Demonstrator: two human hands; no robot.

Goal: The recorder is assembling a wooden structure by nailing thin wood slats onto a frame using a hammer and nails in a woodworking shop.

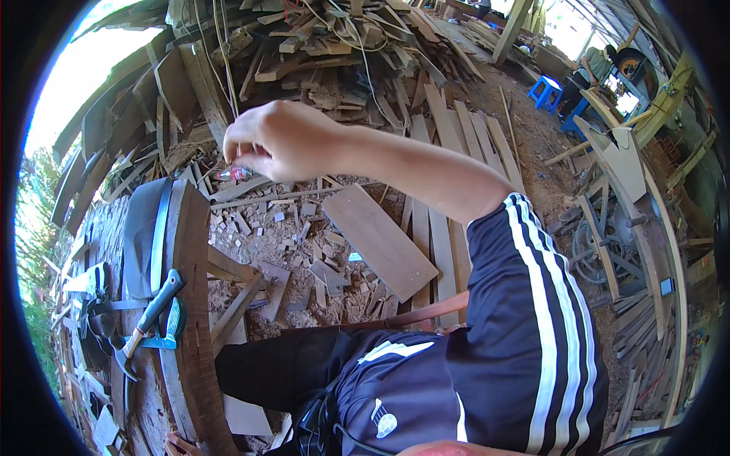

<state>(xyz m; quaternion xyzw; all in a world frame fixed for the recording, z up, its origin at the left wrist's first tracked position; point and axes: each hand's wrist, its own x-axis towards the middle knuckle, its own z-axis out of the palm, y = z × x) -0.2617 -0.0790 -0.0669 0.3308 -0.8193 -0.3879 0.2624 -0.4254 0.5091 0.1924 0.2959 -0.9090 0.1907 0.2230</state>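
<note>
Wooden bench (195,319), left hand (182,445) at edge, right hand (280,142) raised clear

We wear a dark navy short-sleeved top (426,380) whose loose right sleeve (498,285) carries three long, parallel white stripes (544,311), while our right forearm (418,171) and right hand (283,144) are bare. On the front of our clothing sit a white ball-shaped emblem (386,423) trailing short lines and, farther down, an angular white patch (395,350). Our legwear (281,368) is plain black, and a thin dark cable (351,441) curves across our front.
</note>
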